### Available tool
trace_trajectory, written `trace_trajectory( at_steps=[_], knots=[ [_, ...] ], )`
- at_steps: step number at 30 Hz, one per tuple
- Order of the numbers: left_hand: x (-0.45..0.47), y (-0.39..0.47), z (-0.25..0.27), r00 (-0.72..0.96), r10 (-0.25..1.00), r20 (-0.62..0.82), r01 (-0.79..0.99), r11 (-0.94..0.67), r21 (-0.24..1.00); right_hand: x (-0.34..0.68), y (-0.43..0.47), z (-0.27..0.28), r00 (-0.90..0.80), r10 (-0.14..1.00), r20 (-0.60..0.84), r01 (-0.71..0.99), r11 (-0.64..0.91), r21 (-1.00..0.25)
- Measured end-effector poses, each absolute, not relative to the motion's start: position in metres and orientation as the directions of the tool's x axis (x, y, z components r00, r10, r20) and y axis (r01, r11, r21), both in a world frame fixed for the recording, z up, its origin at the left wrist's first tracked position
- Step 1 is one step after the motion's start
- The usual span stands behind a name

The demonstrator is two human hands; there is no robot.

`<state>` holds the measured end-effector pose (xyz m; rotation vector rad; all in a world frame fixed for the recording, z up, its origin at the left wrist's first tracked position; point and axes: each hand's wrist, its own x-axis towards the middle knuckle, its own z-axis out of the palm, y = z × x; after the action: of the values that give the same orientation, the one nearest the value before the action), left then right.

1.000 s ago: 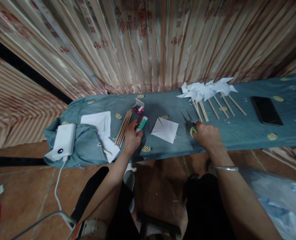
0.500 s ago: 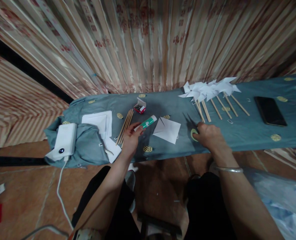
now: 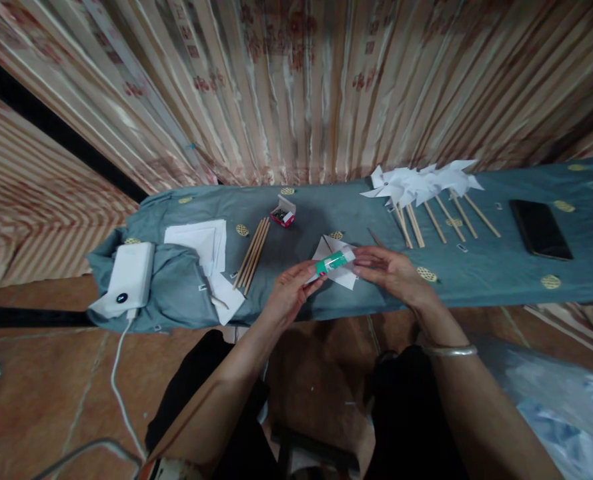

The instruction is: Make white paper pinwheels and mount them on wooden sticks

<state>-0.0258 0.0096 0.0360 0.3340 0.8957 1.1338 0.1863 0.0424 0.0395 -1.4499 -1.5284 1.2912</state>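
Observation:
A green glue stick [image 3: 332, 263] with a white end lies across the fingers of my left hand [image 3: 292, 291], which is closed around its lower end. My right hand [image 3: 395, 272] has its thumb and fingers at the white end of the stick. Below the glue stick is a square of white paper [image 3: 347, 278] with a slit at its top corner, partly covered. A thin dark tip of the scissors [image 3: 375, 236] shows just beyond my right hand, which hides the rest.
White paper pinwheels [image 3: 421, 183] on sticks lie at the back right, near a black phone [image 3: 540, 229]. To the left are wooden sticks [image 3: 252, 257], a red box of small pins [image 3: 283, 213], paper sheets [image 3: 196, 241] and a white power bank [image 3: 130, 277] with a cable.
My right hand has let go of the scissors, leaving them on the cloth, and has moved left to the glue stick. My left hand has carried the stick right, over the paper.

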Motion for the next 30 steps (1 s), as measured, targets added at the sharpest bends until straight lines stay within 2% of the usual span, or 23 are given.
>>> trace_trajectory(
  at_steps=[2,4,12,17,21,23,26,28,30],
  knots=[
    [-0.023,0.008,0.036,0.151,0.883,-0.444,-0.625,0.433,0.649,0.171,0.037,0.041,-0.293,0.927,-0.232,0.040,-0.231,-0.972],
    [-0.020,0.007,0.036,0.174,0.878,-0.446,-0.598,0.454,0.661,0.159,0.031,0.042,-0.303,0.917,-0.259,-0.112,-0.304,-0.946],
    [-0.018,0.008,0.036,0.149,0.870,-0.470,-0.510,0.475,0.717,0.151,0.028,0.044,-0.178,0.934,-0.310,-0.312,-0.353,-0.882],
    [-0.023,0.009,0.036,0.133,0.887,-0.441,-0.516,0.442,0.734,0.154,0.031,0.038,-0.100,0.921,-0.377,-0.471,-0.378,-0.797],
    [-0.026,0.011,0.032,0.102,0.915,-0.391,-0.475,0.390,0.789,0.159,0.033,0.034,-0.119,0.906,-0.406,-0.555,-0.400,-0.729],
    [-0.030,0.013,0.029,0.045,0.941,-0.334,-0.389,0.324,0.862,0.163,0.033,0.033,-0.167,0.897,-0.410,-0.571,-0.427,-0.701],
    [-0.040,0.019,0.023,-0.069,0.986,-0.153,-0.106,0.146,0.984,0.167,0.034,0.031,-0.222,0.889,-0.400,-0.564,-0.452,-0.691],
    [-0.048,0.024,0.018,-0.107,0.994,0.020,0.135,-0.006,0.991,0.167,0.033,0.030,-0.228,0.890,-0.396,-0.566,-0.452,-0.690],
    [-0.054,0.030,0.012,-0.062,0.989,0.135,0.332,-0.107,0.937,0.166,0.032,0.029,-0.212,0.890,-0.404,-0.578,-0.448,-0.682]
  ],
)
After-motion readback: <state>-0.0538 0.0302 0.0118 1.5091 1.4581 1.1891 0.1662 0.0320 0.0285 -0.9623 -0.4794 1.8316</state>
